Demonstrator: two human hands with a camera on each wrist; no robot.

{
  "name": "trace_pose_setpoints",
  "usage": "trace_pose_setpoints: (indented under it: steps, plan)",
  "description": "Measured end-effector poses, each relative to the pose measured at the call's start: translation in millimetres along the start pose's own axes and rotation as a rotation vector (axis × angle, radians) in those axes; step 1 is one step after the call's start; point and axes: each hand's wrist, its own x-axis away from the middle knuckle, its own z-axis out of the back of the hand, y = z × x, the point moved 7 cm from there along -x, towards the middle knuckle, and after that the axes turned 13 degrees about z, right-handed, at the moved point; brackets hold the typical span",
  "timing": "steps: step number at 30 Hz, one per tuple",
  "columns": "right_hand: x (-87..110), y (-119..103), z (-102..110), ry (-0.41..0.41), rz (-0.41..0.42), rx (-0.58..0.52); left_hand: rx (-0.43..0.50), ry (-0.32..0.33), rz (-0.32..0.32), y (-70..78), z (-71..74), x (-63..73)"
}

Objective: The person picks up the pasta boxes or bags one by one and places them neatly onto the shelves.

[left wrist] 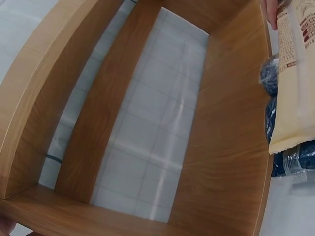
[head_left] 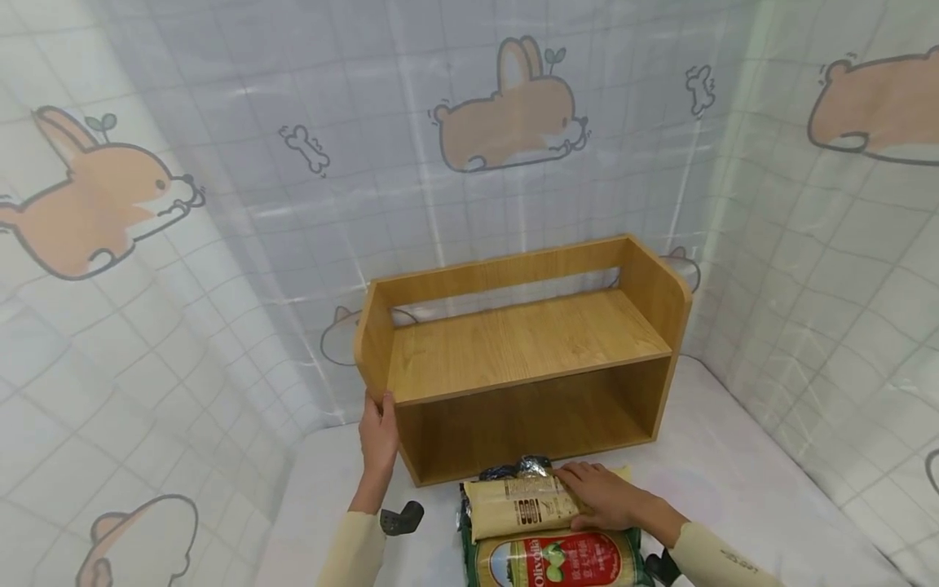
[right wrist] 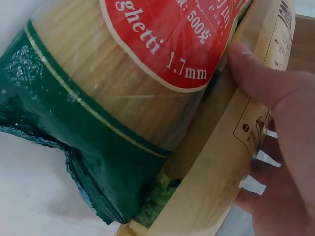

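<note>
On the white table (head_left: pixel 734 481), the left hand (head_left: pixel 378 432) grips the bare wooden shelf (head_left: pixel 524 350); the right hand (head_left: pixel 597 493) clasps a beige packet (head_left: pixel 513 505).

Spaghetti pack (head_left: pixel 561 562): clear wrap with green ends and a red label, lying flat on the table cover at the near edge.
Dark bag (head_left: pixel 513 469): crinkled, blue-black, just beyond the spaghetti pack, mostly hidden.
Table cover (head_left: pixel 734 489): white, plain cloth.
Backdrop (head_left: pixel 293 244): glossy sheet with a pale grid, rising on three sides.
Print on backdrop: tan cartoon rabbits (head_left: pixel 513 114) with sprouts on their heads, small bones (head_left: pixel 306 148) between them.
</note>
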Motion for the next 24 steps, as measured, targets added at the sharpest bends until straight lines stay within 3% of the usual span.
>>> trace_pose_setpoints:
  steps: [8, 24]
  plan:
    - [-0.7, 2.0, -1.1, 0.015, -0.015, 0.076, 0.004, 0.005, 0.015, 4.0, -1.1, 1.1]
    - [1.9, -3.4, 1.5, 0.149, 0.049, 0.153, -0.042, -0.019, 0.017, 0.2, -4.1, -2.4]
